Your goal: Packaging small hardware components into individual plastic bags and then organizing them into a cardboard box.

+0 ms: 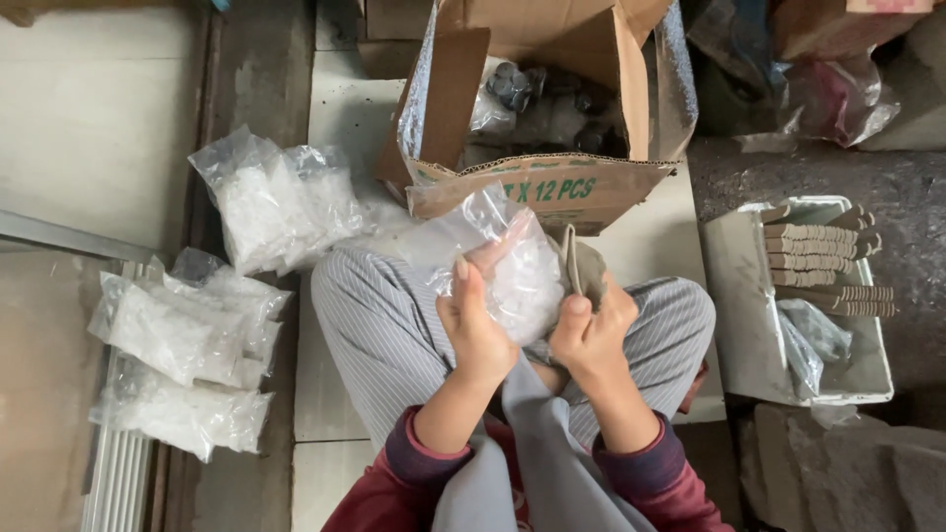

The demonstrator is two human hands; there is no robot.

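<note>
Hands meet over the lap: the left hand (471,320) grips a clear plastic bag (512,266) of small white pieces, thumb up along its side, while the right hand (591,330) is closed on a folded brownish card (583,268) touching the bag's edge. Just beyond, an open cardboard box (552,108) crowds the knees, leaving little room ahead. To the person's left, filled bags (212,315) lie in heaps on the pale tiled floor (340,108). To the right sits a white tray (749,325) holding stacked cards (823,261), near rough stone.
</note>
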